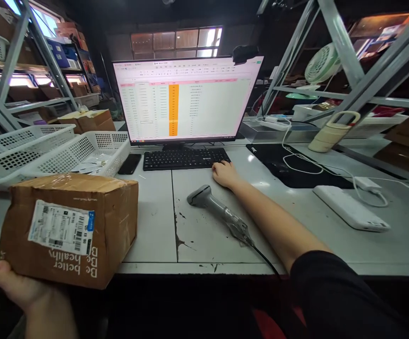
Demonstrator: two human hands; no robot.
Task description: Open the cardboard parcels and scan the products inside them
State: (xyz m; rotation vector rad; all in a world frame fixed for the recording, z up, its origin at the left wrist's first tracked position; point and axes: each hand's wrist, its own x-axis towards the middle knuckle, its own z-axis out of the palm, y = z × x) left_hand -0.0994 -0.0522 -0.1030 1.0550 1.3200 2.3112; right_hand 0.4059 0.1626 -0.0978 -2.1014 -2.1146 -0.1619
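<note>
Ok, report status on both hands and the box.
Left hand holding cardboard box at a lower corner, label showing. Right hand at right end of keyboard. Scanner lying on table between box and right forearm.

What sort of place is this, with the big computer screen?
Probably a parcel-packing or warehouse workspace: there's a box with a shipping label, a handheld scanner and storage shelves.

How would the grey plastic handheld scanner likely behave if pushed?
The grey plastic scanner would probably be stiff, as its casing looks rigid. It may swivel rather than slide straight, given its elongated shape. Its thin black cable, running to the near edge of the white tabletop, could tug back.
</note>
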